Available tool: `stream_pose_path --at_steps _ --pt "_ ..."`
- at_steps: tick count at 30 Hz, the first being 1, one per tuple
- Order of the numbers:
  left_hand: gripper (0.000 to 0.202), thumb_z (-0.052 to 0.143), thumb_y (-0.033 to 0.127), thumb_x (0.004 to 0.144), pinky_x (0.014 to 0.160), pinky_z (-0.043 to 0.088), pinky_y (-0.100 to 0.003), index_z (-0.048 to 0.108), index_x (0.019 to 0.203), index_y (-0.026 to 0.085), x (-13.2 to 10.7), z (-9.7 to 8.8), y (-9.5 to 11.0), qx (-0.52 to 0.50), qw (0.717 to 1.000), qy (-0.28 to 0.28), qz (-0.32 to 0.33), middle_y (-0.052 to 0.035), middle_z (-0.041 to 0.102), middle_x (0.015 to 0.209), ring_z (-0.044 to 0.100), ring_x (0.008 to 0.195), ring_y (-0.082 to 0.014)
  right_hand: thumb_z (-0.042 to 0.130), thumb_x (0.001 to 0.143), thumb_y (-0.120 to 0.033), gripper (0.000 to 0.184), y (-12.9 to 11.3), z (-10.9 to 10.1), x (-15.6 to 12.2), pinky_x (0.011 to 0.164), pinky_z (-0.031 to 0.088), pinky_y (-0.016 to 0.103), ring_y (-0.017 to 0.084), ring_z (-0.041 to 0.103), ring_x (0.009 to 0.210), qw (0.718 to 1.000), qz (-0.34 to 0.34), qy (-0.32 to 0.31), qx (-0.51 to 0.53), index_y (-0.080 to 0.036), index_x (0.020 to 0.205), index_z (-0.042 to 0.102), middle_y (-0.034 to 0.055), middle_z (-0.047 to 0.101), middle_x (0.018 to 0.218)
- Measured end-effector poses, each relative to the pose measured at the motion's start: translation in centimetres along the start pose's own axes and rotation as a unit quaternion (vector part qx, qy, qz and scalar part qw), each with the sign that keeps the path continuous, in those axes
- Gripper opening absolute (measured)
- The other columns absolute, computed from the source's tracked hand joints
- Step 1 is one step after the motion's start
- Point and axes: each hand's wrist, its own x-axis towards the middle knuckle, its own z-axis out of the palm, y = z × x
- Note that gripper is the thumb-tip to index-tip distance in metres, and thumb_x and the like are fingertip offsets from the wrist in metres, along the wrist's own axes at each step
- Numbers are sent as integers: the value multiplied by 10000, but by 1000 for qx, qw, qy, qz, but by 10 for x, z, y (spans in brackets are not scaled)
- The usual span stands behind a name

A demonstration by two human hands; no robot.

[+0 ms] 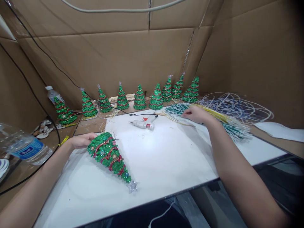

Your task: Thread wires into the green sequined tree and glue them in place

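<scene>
Head view: the left hand (pixel 83 140) grasps the decorated tree (pixel 104 152) near its base, some fingers hidden behind it. The right hand (pixel 194 113) has curled fingers at the green wire bundle (pixel 173 109); whether it pinches a strand I cannot tell. Between the arms, open room on the white board (pixel 163 158) runs from the glue gun (pixel 142 124) to the front edge. More trees (pixel 140 98) line the back; a large bottle (pixel 30 149) is cut off at left.
</scene>
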Motion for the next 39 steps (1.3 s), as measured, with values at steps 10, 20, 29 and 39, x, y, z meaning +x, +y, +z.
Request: stream_pose_path --at_steps 10,20,29,39 --pt "232 847 330 591 565 484 -190 742 665 137 0 5 5 2 1000 -10 17 -19 682 611 553 539 -114 547 785 -453 270 -22 -6 -12 605 357 284 136 417 612 957 -35 174 230 -184 792 562 12 499 635" --pt "265 862 351 595 586 495 -204 761 717 138 1 4 4 6 999 -6 35 -36 721 656 610 571 -133 663 668 -543 376 -62 24 -20 467 295 256 102 335 517 930 -78 0 360 -194 797 606 -37 387 560" --pt "343 838 418 666 672 528 -225 789 852 134 -8 1 19 39 998 12 45 -71 770 785 661 650 -146 700 606 -571 420 -76 42 -24 475 286 261 97 374 509 938 -72 -44 336 -184 753 631 -17 473 595" --pt "329 729 429 809 822 562 -297 756 1046 203 -44 -8 50 49 997 48 44 -90 774 958 718 857 -184 688 561 -651 519 -85 53 -27 496 285 273 104 385 500 952 -50 -24 301 -179 767 628 -18 488 605"
